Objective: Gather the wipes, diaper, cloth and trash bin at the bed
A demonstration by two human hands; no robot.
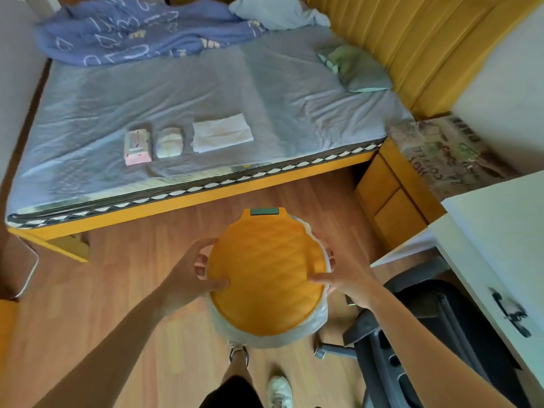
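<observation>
I hold a trash bin (268,275) with a quilted orange lid and a white liner above the wooden floor, a short way in front of the bed (88,119). My left hand (194,275) grips its left side and my right hand (344,278) grips its right side. On the grey sheet near the bed's front edge lie, left to right, a pink-and-white wipes pack (137,147), a folded diaper (170,142) and a folded white cloth (221,133).
A crumpled blue blanket (129,30) and pillows (356,67) lie at the back of the bed. An orange nightstand (394,198) stands at the right, with a white desk (497,245) and a dark office chair (426,334) beside me. My feet are below the bin.
</observation>
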